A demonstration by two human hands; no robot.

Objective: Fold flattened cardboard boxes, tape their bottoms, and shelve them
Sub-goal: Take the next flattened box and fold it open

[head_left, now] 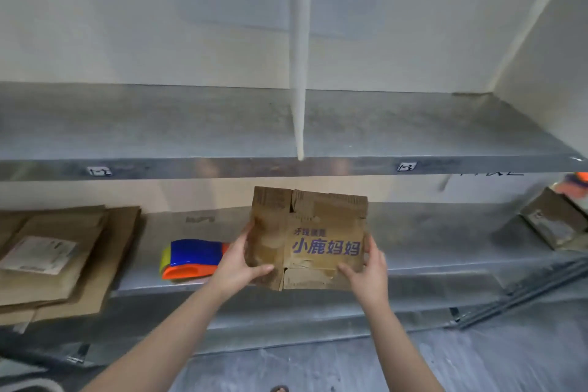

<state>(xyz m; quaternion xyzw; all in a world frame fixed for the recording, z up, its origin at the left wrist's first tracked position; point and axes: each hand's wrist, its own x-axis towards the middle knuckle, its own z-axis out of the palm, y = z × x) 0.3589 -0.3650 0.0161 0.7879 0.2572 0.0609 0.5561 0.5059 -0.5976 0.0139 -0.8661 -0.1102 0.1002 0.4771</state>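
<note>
I hold a small brown cardboard box point(305, 235) with purple printed characters in front of the lower metal shelf point(429, 242). It is still mostly flat, with its flaps sticking up at the top and down at the bottom. My left hand point(238, 264) grips its left edge, thumb on the front face. My right hand point(366, 267) grips its lower right corner, fingers wrapped behind. A tape dispenser point(191, 259) in blue, yellow and orange lies on the lower shelf just left of my left hand.
A stack of flattened brown cardboard point(54, 258) rests on the lower shelf's left end. Another cardboard box point(553, 219) sits at the far right. The upper metal shelf point(159, 124) has a white upright divider point(299, 73). Grey floor lies below.
</note>
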